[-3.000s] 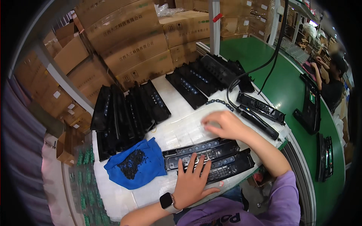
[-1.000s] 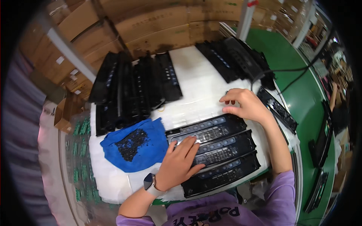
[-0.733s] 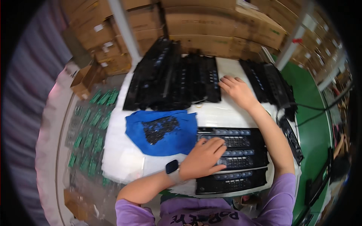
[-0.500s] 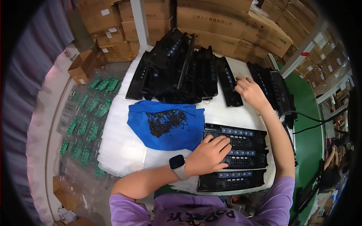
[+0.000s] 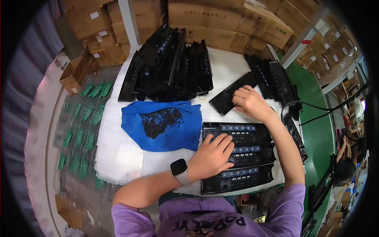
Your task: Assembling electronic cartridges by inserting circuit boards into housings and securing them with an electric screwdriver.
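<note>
Three long black plastic panels (image 5: 252, 159) with rows of blue round buttons lie stacked one below another near the front of the white-covered table. My left hand (image 5: 212, 155) rests over their left ends, fingers spread and lying on the upper two, gripping nothing. Beyond them, my right hand (image 5: 248, 102) has its fingers closed on the edge of another black plastic panel (image 5: 228, 94), which lies slantwise; its buttons do not show. Left of the panels, a blue cloth (image 5: 177, 142) carries a heap of tiny black parts (image 5: 158, 123).
A big pile of black panels (image 5: 166, 71) stands at the back left, and more panels (image 5: 278, 79) lie at the right with a black cable (image 5: 316, 103) beside them. Green circuit boards (image 5: 87, 110) in clear trays are at the left. Cardboard boxes (image 5: 205, 15) line the back.
My right hand has drawn the single panel away from the pile and turned it from steep to slanting. My left hand stays on the front panels. The whole view has shifted slightly.
</note>
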`<action>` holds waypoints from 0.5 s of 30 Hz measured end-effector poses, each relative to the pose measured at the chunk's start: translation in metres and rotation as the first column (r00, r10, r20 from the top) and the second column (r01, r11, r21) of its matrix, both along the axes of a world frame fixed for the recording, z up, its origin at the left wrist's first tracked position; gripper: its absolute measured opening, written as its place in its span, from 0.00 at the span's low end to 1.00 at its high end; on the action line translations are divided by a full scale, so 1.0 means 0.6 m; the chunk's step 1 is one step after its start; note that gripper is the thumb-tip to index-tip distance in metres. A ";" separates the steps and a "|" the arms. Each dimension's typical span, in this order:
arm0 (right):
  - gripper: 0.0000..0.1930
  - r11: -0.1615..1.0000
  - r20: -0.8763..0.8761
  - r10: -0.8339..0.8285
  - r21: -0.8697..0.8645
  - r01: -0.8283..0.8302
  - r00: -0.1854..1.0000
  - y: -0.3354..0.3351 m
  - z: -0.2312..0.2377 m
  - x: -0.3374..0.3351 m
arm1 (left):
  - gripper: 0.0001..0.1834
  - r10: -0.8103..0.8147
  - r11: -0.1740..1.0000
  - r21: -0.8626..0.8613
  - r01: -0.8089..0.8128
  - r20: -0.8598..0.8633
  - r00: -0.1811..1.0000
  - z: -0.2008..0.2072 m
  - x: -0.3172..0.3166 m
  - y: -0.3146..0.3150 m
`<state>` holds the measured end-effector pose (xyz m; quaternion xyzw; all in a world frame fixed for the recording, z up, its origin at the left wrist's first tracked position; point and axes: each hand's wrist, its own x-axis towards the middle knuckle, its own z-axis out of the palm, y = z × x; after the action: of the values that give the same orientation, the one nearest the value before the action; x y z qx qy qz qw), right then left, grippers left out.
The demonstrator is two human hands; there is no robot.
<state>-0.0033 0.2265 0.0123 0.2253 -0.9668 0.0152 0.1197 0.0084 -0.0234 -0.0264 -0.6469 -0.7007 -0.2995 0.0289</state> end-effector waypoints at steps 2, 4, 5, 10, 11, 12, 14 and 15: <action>0.10 0.999 -0.019 -0.006 -0.046 0.005 1.000 -0.019 -0.004 0.004 | 0.29 0.004 1.000 0.001 -0.004 0.006 1.000 0.001 0.002 0.002; 0.10 0.994 0.016 0.000 -0.108 0.002 1.000 -0.036 -0.008 0.002 | 0.30 0.010 1.000 0.022 -0.010 0.004 1.000 -0.002 0.001 0.003; 0.10 0.986 0.042 0.009 -0.164 -0.002 0.999 -0.043 -0.008 0.002 | 0.30 0.006 1.000 0.019 -0.006 0.011 1.000 -0.003 0.001 0.004; 0.09 0.972 0.122 -0.023 -0.228 0.051 0.992 -0.083 0.004 0.016 | 0.27 0.004 0.998 0.056 -0.005 0.025 1.000 0.003 0.001 0.006; 0.08 0.977 0.097 -0.082 -0.189 0.099 0.992 -0.094 0.013 0.018 | 0.27 0.013 0.999 0.050 -0.015 0.031 0.999 0.003 -0.002 0.004; 0.07 0.977 0.069 -0.139 -0.152 0.149 0.988 -0.108 0.026 0.022 | 0.25 0.018 0.996 0.085 -0.019 0.006 1.000 0.003 -0.007 0.003; 0.05 0.801 0.034 -0.030 -0.597 0.045 0.999 -0.145 0.073 0.046 | 0.17 0.074 0.977 0.204 -0.062 -0.056 0.996 0.019 -0.020 0.003; 0.02 0.643 0.029 0.018 -0.766 0.011 0.999 -0.165 0.100 0.065 | 0.11 0.111 0.976 0.196 -0.094 -0.080 0.991 0.021 -0.031 -0.002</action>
<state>0.0358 0.1274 0.0723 0.1553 -0.8713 0.4262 0.1872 -0.0104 -0.0248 -0.0140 -0.6169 -0.6989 -0.3344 0.1381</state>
